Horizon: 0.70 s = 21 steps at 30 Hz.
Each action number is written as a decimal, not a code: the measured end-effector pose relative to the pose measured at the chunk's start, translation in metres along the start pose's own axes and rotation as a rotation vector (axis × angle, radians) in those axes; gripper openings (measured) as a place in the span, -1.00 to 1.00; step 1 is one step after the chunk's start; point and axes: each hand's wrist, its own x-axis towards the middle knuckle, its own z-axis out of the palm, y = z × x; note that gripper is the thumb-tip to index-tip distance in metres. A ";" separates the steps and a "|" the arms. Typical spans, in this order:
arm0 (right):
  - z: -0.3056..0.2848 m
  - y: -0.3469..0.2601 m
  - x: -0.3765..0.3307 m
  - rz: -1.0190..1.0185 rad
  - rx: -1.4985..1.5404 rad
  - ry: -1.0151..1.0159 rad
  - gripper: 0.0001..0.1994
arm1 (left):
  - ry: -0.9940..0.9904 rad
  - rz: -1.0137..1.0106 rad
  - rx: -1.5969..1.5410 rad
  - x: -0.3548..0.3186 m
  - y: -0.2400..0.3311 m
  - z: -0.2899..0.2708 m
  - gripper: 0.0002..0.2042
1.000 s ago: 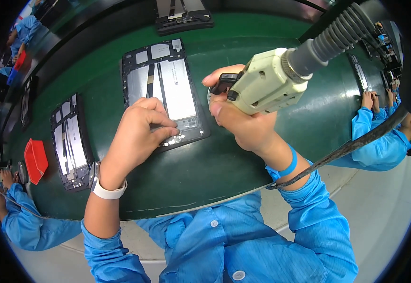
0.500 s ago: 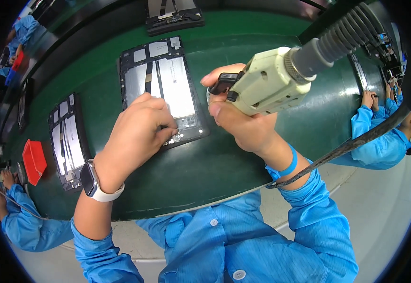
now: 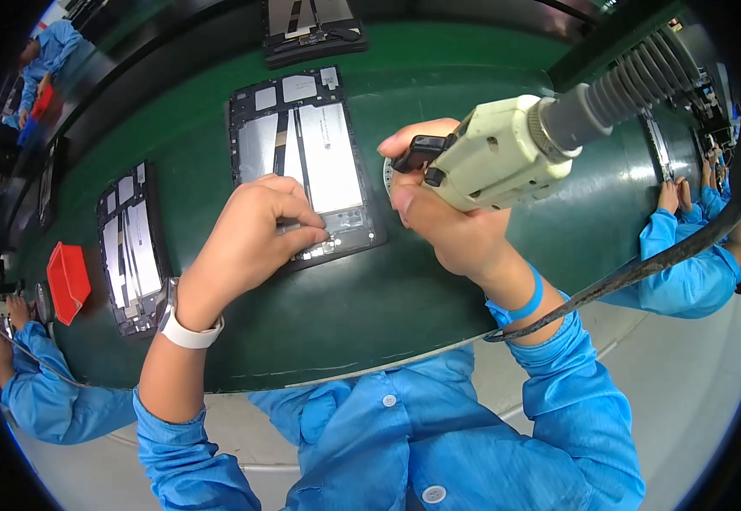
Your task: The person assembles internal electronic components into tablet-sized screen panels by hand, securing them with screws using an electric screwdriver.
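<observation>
Far to the left of your fingers, a red plastic bin sat beside a second opened black tablet chassis on the dark green surface. Your left hand, a white watch band at the wrist, curled its fingers down onto the lower edge of the opened black tablet chassis with the silver plate, pressing rather than gripping. Just right of those fingers, your right hand was closed around a cream-coloured electric screwdriver with a grey ribbed hose, held over the tablet's lower right corner. Beyond it, another person's blue sleeve rested.
</observation>
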 end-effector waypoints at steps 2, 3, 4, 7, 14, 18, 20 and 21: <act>-0.002 0.002 0.000 -0.011 -0.005 -0.009 -0.61 | -0.031 0.000 -0.005 0.003 0.000 -0.001 -0.93; -0.002 0.001 0.000 -0.012 -0.005 -0.007 -0.61 | -0.033 0.001 -0.004 0.004 0.000 -0.001 -0.93; -0.001 0.001 0.000 -0.014 -0.005 -0.007 -0.61 | -0.047 -0.048 -0.050 0.004 0.000 -0.001 -0.93; -0.001 0.000 0.001 -0.011 0.002 -0.009 -0.61 | -0.081 -0.127 -0.089 0.007 0.003 -0.004 -0.93; -0.003 0.001 0.001 -0.018 0.023 -0.026 -0.62 | -0.107 0.095 0.059 0.010 0.004 -0.006 -0.94; -0.003 0.005 0.000 -0.017 -0.003 -0.020 -0.61 | -0.051 0.277 0.162 0.008 0.001 -0.003 -0.93; -0.005 0.007 0.000 -0.033 -0.008 -0.049 -0.61 | -0.042 0.301 0.194 0.009 0.000 -0.003 -0.93; -0.004 0.005 -0.001 -0.031 -0.008 -0.055 -0.61 | -0.037 0.298 0.192 0.010 0.000 -0.004 -0.93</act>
